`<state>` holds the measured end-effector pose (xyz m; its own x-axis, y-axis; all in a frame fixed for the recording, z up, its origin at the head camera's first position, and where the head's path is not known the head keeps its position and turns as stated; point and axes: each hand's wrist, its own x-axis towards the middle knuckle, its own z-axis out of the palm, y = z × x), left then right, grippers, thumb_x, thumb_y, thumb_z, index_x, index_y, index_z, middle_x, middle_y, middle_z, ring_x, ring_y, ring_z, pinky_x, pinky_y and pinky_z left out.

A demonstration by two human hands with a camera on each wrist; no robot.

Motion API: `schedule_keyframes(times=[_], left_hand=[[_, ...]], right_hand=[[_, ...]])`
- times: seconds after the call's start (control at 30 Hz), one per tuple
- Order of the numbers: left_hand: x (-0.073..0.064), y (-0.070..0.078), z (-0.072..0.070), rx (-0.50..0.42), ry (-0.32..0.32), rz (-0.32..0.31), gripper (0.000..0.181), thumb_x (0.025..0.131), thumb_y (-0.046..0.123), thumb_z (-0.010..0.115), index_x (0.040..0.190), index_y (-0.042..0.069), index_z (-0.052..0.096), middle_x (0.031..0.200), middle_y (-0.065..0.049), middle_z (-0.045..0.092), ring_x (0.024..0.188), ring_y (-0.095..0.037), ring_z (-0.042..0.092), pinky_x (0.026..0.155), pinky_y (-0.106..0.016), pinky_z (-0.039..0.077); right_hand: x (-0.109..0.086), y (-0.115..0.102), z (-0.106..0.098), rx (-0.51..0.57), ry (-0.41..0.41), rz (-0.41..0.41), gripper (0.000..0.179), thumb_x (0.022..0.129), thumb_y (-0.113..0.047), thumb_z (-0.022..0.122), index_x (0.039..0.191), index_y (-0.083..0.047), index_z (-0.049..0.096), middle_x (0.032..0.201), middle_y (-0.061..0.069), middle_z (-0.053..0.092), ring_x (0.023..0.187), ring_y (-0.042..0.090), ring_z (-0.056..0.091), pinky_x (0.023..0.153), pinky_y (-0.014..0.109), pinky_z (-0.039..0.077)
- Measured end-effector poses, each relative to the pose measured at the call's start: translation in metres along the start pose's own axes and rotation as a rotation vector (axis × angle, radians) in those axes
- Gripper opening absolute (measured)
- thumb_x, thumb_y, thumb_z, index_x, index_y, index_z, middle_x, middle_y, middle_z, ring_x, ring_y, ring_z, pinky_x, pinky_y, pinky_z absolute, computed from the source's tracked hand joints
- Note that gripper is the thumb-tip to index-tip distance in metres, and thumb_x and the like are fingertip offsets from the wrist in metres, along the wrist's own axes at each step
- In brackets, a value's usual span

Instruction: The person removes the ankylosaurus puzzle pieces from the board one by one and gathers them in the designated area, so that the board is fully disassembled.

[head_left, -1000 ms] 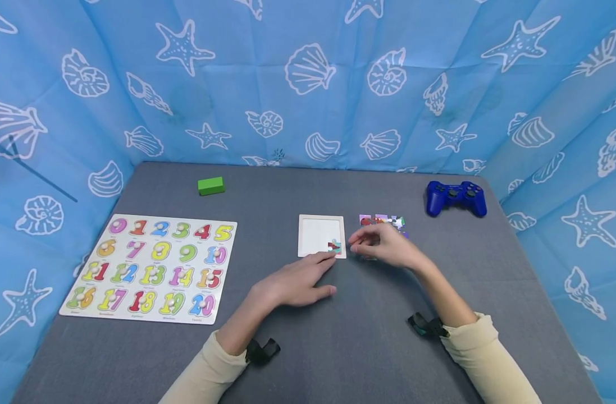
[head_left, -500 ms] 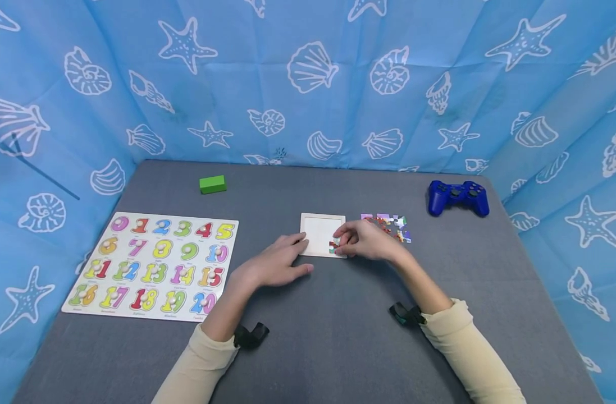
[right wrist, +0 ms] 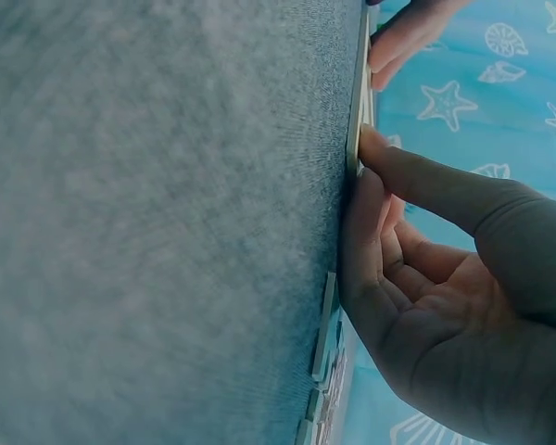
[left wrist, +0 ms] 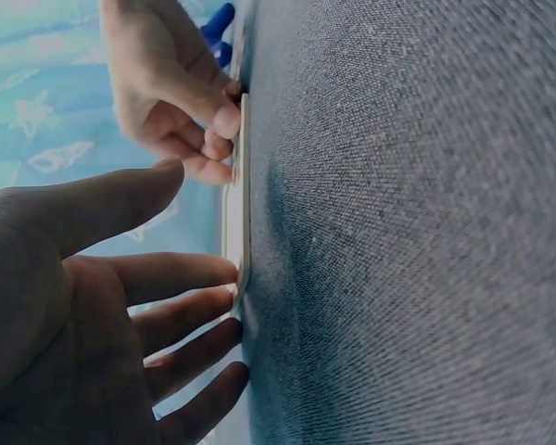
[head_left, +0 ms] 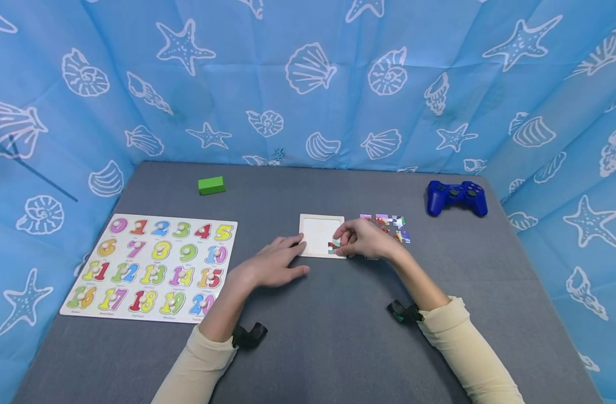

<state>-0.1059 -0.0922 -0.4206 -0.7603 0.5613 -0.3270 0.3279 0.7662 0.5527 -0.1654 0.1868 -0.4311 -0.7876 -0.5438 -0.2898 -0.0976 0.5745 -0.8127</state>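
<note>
A small square wooden puzzle tray (head_left: 319,217) lies at the middle of the table, with a red and teal jigsaw piece (head_left: 333,246) in its lower right corner. My right hand (head_left: 366,240) bends over that corner, thumb and fingers curled at the piece and partly hiding it; the right wrist view shows the thumb tip (right wrist: 375,148) right at the tray's edge. With fingers spread, my left hand (head_left: 272,265) touches the tray's left side. In the left wrist view its fingertips (left wrist: 224,271) meet the tray's edge.
Several loose jigsaw pieces (head_left: 400,221) lie right of the tray, partly behind my right hand. A number peg board (head_left: 151,258) lies at the left. A green block (head_left: 211,185) and a blue game controller (head_left: 456,198) sit toward the back, before a blue curtain (head_left: 267,67).
My right hand has moved left from beside the loose pieces onto the tray's lower right corner. My left hand has shifted left, from the tray's bottom edge to its left side.
</note>
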Motion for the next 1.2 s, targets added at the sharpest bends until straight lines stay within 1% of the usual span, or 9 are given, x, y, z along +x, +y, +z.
schedule_keyframes(times=[0.13, 0.3, 0.47, 0.57, 0.7, 0.8, 0.9, 1.0, 1.2], left_hand=[[-0.0002, -0.0007, 0.0002, -0.003, -0.012, -0.007, 0.07, 0.112, 0.041, 0.057, 0.17, 0.007, 0.036, 0.183, -0.01, 0.024, 0.167, -0.035, 0.027, 0.136, -0.059, 0.027], [0.0002, -0.001, 0.0004, -0.002, -0.013, -0.006, 0.07, 0.112, 0.042, 0.057, 0.169, 0.008, 0.037, 0.183, -0.009, 0.024, 0.167, -0.035, 0.027, 0.136, -0.059, 0.027], [0.0004, -0.0007, 0.0009, 0.002, -0.008, -0.004, 0.07, 0.112, 0.042, 0.058, 0.169, 0.008, 0.038, 0.182, -0.009, 0.025, 0.166, -0.035, 0.029, 0.135, -0.059, 0.028], [0.0007, -0.0009, 0.0017, 0.005, -0.005, -0.004, 0.07, 0.112, 0.042, 0.058, 0.169, 0.007, 0.038, 0.182, -0.009, 0.026, 0.165, -0.034, 0.03, 0.134, -0.059, 0.029], [0.0004, -0.0006, 0.002, 0.009, -0.005, -0.007, 0.07, 0.112, 0.043, 0.058, 0.169, 0.009, 0.038, 0.183, -0.008, 0.025, 0.165, -0.034, 0.03, 0.135, -0.059, 0.029], [-0.0001, 0.0, 0.0021, 0.019, -0.003, -0.008, 0.07, 0.111, 0.043, 0.058, 0.169, 0.009, 0.037, 0.183, -0.008, 0.025, 0.166, -0.034, 0.029, 0.135, -0.058, 0.029], [-0.0005, 0.0004, 0.0022, 0.023, 0.003, -0.006, 0.07, 0.112, 0.043, 0.058, 0.169, 0.009, 0.038, 0.183, -0.008, 0.025, 0.165, -0.034, 0.03, 0.134, -0.059, 0.029], [0.0004, -0.0001, 0.0027, 0.02, 0.003, -0.007, 0.07, 0.111, 0.042, 0.058, 0.169, 0.008, 0.038, 0.182, -0.008, 0.025, 0.166, -0.034, 0.029, 0.135, -0.059, 0.029], [0.0071, -0.0096, 0.0092, -0.031, 0.002, -0.01, 0.073, 0.11, 0.044, 0.059, 0.17, 0.011, 0.036, 0.183, -0.005, 0.024, 0.166, -0.032, 0.027, 0.136, -0.059, 0.026]], right_hand=[[0.0003, 0.0003, 0.0007, -0.006, 0.0, 0.016, 0.03, 0.094, -0.003, 0.083, 0.118, 0.008, 0.07, 0.087, 0.005, 0.064, 0.073, 0.011, 0.066, 0.068, 0.029, 0.062], [0.0003, -0.0012, 0.0011, -0.021, 0.012, 0.012, 0.033, 0.091, -0.004, 0.086, 0.117, 0.007, 0.071, 0.085, 0.005, 0.063, 0.071, 0.011, 0.064, 0.064, 0.025, 0.059], [0.0011, -0.0021, 0.0022, -0.032, 0.02, 0.014, 0.031, 0.089, -0.002, 0.088, 0.113, 0.006, 0.07, 0.083, 0.003, 0.06, 0.071, 0.011, 0.06, 0.062, 0.023, 0.056], [0.0016, -0.0029, 0.0032, -0.061, 0.031, 0.011, 0.031, 0.087, -0.002, 0.089, 0.11, 0.004, 0.07, 0.084, 0.005, 0.059, 0.074, 0.013, 0.056, 0.062, 0.022, 0.053], [0.0007, -0.0043, 0.0044, -0.128, 0.059, -0.004, 0.032, 0.085, -0.005, 0.092, 0.107, 0.001, 0.07, 0.089, 0.008, 0.063, 0.076, 0.013, 0.056, 0.062, 0.021, 0.049], [-0.0004, -0.0052, 0.0046, -0.159, 0.073, -0.017, 0.032, 0.084, -0.007, 0.092, 0.107, 0.0, 0.071, 0.093, 0.011, 0.067, 0.075, 0.013, 0.058, 0.063, 0.022, 0.05], [-0.0009, -0.0051, 0.0047, -0.174, 0.069, -0.036, 0.031, 0.085, -0.008, 0.092, 0.106, -0.001, 0.071, 0.095, 0.011, 0.069, 0.074, 0.012, 0.06, 0.064, 0.022, 0.051], [-0.0009, -0.0038, 0.0049, -0.178, 0.064, -0.057, 0.03, 0.086, -0.008, 0.092, 0.107, -0.002, 0.071, 0.095, 0.011, 0.07, 0.074, 0.012, 0.06, 0.065, 0.023, 0.051], [-0.0029, -0.0013, 0.0046, -0.146, 0.084, -0.09, 0.032, 0.087, -0.007, 0.091, 0.112, -0.002, 0.071, 0.096, 0.011, 0.069, 0.073, 0.012, 0.06, 0.065, 0.022, 0.051]])
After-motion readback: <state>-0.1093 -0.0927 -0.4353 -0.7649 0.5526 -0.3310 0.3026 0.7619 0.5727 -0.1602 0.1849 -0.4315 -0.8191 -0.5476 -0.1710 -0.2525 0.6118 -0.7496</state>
